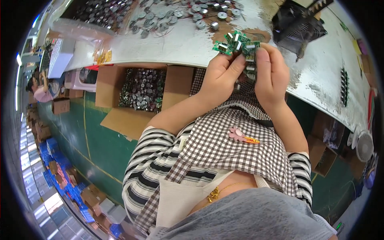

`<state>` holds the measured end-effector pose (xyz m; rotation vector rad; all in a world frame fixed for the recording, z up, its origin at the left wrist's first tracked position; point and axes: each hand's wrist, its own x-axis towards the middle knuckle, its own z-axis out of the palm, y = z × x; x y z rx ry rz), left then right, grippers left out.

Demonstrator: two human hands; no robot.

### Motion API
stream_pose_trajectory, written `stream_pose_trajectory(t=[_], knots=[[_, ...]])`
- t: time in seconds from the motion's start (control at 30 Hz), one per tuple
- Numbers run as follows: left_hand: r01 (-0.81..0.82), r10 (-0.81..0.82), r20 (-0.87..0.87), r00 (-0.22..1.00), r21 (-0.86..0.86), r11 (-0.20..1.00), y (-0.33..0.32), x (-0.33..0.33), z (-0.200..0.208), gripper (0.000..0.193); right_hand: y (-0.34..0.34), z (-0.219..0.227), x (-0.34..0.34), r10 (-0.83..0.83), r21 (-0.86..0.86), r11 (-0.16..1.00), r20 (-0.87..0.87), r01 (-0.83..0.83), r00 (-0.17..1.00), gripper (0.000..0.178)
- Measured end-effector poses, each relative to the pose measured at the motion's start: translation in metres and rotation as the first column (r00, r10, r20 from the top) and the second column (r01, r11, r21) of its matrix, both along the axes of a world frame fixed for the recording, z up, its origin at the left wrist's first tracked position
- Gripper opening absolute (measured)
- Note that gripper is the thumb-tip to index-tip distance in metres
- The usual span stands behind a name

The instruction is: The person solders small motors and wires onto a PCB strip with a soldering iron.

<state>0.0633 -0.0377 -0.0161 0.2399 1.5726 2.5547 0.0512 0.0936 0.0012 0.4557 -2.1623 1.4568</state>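
Observation:
Over the front edge of the worktable, my left hand [222, 78] is closed around a cluster of small green circuit boards [223, 48] with white parts and little dark display windows. My right hand [273, 75] is closed on the boards from the other side, thumb and fingers against a row of them [251, 58]. The two hands are close together, and the boards stick up and out between the thumbs. How many boards each hand grips is hidden by the fingers.
Many small round metal motors [168, 18] lie loose on the white worktable [168, 50]. A black fan-like device [298, 30] stands at the far right, near a dark strip of parts [344, 86]. Below left, an open cardboard box [110, 86] holds motors. Another person [42, 94] sits far left.

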Motion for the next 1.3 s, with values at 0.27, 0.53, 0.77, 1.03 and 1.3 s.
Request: stream_pose_trajectory(t=[0.27,0.53,0.77,1.03,1.3], knots=[[0.22,-0.369,0.295,0.881,0.435,0.873,-0.018,-0.017,-0.01,0.015,0.007,-0.017,0.026,0.161,0.298,0.946,-0.095,-0.126,0.982,0.012],[-0.176,-0.345,-0.458,0.819,-0.774,0.608,-0.054,0.029,-0.03,0.02,0.008,-0.024,0.023,0.255,0.318,0.922,-0.074,-0.219,0.964,0.014],[-0.389,0.125,-0.375,0.919,-0.912,0.126,-0.213,0.028,-0.087,0.028,0.012,-0.022,0.009,0.481,0.38,0.84,-0.194,-0.387,0.855,0.013],[-0.283,-0.027,-0.312,0.95,-0.818,-0.501,-0.296,0.023,-0.219,0.044,0.032,-0.034,0.016,0.45,0.408,0.844,-0.182,-0.349,0.874,0.021],[0.189,-0.284,0.251,0.925,-0.955,-0.227,-0.221,-0.018,-0.175,0.03,0.13,-0.048,0.028,-0.107,0.396,0.898,-0.223,0.19,0.969,0.012]])
